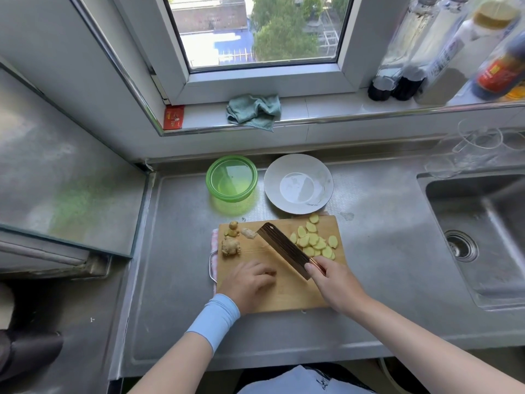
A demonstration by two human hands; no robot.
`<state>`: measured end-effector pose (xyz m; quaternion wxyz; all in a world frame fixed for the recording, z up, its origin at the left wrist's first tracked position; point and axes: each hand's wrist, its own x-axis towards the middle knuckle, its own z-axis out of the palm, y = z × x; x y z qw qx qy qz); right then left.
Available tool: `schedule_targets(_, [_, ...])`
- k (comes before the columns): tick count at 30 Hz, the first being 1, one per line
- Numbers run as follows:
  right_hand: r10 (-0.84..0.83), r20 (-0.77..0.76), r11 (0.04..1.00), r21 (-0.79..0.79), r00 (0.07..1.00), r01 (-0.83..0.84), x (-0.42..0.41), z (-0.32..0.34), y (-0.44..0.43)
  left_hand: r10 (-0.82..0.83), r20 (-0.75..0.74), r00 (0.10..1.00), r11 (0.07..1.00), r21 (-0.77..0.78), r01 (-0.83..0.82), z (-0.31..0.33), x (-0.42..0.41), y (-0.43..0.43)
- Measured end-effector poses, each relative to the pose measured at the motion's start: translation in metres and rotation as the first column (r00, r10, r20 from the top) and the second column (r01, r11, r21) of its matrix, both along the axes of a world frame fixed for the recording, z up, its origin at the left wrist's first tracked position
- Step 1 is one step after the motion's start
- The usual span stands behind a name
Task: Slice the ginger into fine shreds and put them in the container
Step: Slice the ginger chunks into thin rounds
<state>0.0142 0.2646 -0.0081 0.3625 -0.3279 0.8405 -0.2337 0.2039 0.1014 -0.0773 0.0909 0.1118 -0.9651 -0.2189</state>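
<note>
Single head cam, looks fwd and steeply down at counter (176,280) from its near edge, close; window (255,29) up top.

The cleaver (284,247) slants across the cutting board (284,297), walling the ginger knobs (230,245) at the far left corner off from the ginger slices (314,240) heaped on the right. Behind the board the green container (231,180) and white plate (298,186) stand just apart, the plate's near rim reaching the board's far edge. Bare steel counter (176,265) gives open passage left of the board and between it and the sink (500,245).
</note>
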Motion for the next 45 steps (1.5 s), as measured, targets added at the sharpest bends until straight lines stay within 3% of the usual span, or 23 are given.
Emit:
schedule_targets(7, [-0.019, -0.001, 1.000, -0.002, 1.000, 0.019, -0.002, 0.001, 0.002, 0.034, 0.044, 0.998, 0.985, 0.166, -0.041, 0.001, -0.009, -0.007])
schedule_targets(11, [-0.023, -0.006, 1.000, 0.004, 1.000, 0.023, -0.003, 0.005, 0.000, 0.089, 0.014, 0.996, 0.983, 0.158, -0.090, -0.001, 0.001, -0.009])
schedule_targets(18, [-0.017, -0.005, 1.000, -0.011, 1.000, 0.017, -0.002, 0.006, -0.003, 0.240, 0.140, 0.961, 0.952, 0.158, -0.261, 0.006, 0.015, -0.003])
schedule_targets(24, [0.023, -0.015, 1.000, -0.014, 1.000, -0.024, 0.002, 0.007, -0.008, 0.436, 0.211, 0.875, 0.815, 0.319, -0.483, 0.011, 0.021, 0.015])
schedule_targets(28, [0.047, -0.015, 0.999, -0.009, 0.999, -0.048, 0.006, 0.006, -0.008, 0.378, 0.122, 0.918, 0.867, 0.302, -0.397, 0.005, 0.027, 0.022])
schedule_targets(32, [0.068, -0.021, 0.998, -0.005, 0.997, -0.069, 0.008, 0.002, -0.007, 0.435, 0.021, 0.900, 0.869, 0.251, -0.426, -0.002, 0.031, 0.033])
schedule_targets(35, [0.091, -0.035, 0.996, -0.013, 0.995, -0.091, 0.011, 0.002, -0.005, 0.559, -0.058, 0.827, 0.809, 0.258, -0.529, 0.002, 0.019, 0.042])
schedule_targets(39, [0.113, -0.063, 0.993, -0.032, 0.992, -0.115, 0.013, 0.001, -0.005, 0.673, -0.052, 0.738, 0.723, 0.257, -0.642, 0.000, 0.002, 0.045])
schedule_targets(45, [0.230, -0.108, 0.973, 0.033, 0.967, -0.228, 0.019, 0.002, 0.000, 0.590, -0.105, 0.801, 0.803, 0.178, -0.569, -0.008, 0.018, 0.050])
